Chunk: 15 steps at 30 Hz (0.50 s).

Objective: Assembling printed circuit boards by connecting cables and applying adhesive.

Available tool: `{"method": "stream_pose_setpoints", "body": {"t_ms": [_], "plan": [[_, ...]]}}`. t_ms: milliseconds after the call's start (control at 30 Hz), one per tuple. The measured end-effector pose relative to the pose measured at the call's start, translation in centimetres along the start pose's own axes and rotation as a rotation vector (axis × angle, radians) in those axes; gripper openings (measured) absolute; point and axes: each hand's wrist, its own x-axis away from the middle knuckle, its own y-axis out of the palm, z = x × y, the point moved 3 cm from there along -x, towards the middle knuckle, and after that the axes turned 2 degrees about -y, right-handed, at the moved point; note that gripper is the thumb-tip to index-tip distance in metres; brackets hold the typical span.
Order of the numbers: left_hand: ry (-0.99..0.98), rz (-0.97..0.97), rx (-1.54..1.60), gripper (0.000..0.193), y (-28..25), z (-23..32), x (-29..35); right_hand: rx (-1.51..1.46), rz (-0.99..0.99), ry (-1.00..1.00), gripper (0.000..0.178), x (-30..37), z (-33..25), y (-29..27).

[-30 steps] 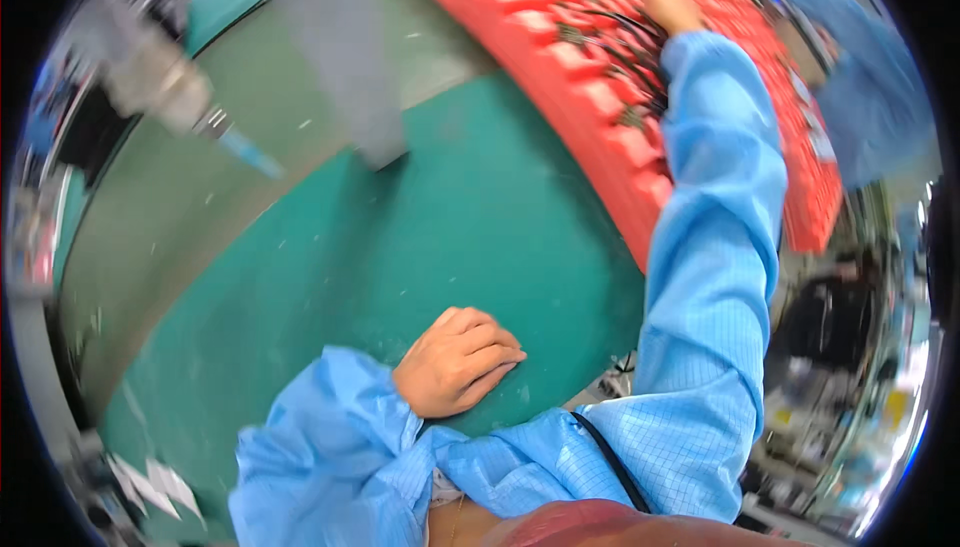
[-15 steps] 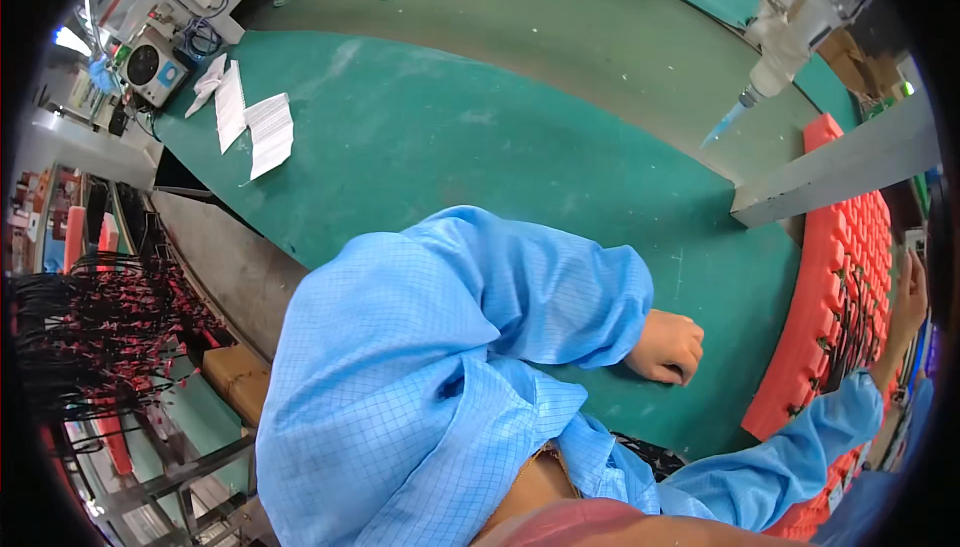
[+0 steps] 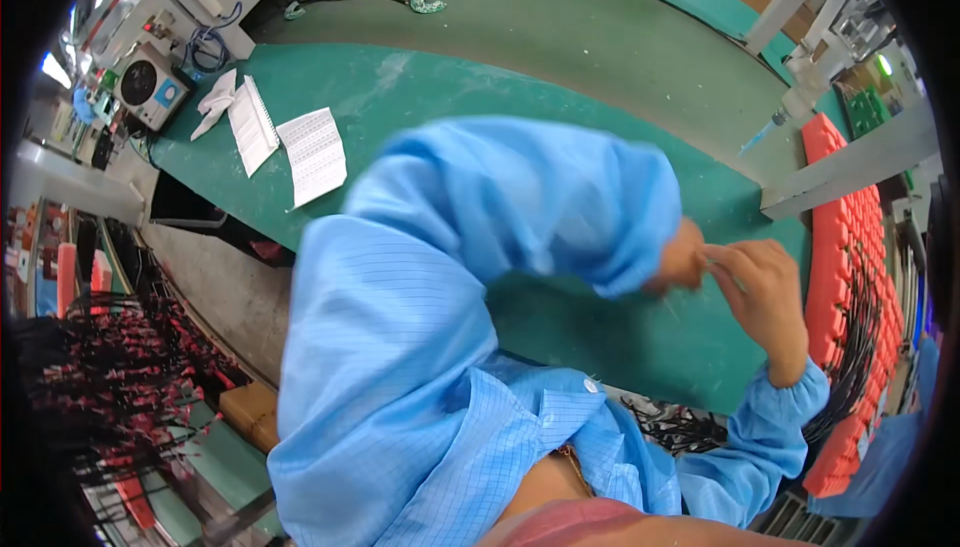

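My left hand [image 3: 682, 257] is held above the right part of the green table mat [image 3: 590, 332], curled and smeared by motion. Its fingers are mostly hidden behind the blue checked sleeve. Close against it from the right is my right hand [image 3: 768, 292], its fingers bent and pinched where the two hands meet. What lies between the fingertips, if anything, is too small to make out. Beside my right forearm stands a long red foam rack [image 3: 828, 267] with slots, and black cables [image 3: 860, 317] hang along it.
Papers [image 3: 315, 157] and a notebook [image 3: 253, 127] lie at the far left, near a box-shaped device [image 3: 150, 87] with a round grille. A grey post [image 3: 850, 162] rises at the right, by a hanging blue-tipped tool [image 3: 765, 135]. Black-and-red cable bundles [image 3: 110, 377] fill the left.
My left hand has risen from the mat and shifted slightly right and farther away. My right hand has come in from beyond the red rack to meet it. The view has shifted a little.
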Motion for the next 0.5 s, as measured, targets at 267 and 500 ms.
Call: {"method": "stream_pose_setpoints", "body": {"t_ms": [267,500], "plan": [[-0.835,-0.239,-0.600,0.038,-13.6,-17.3,23.2,-0.443,0.005,0.178,0.015,-2.8,-0.8,8.2],[0.311,-2.111,-2.118,0.030,-13.3,-27.4,36.2,-0.535,0.021,0.234,0.011,-6.4,-0.1,14.9]]}}
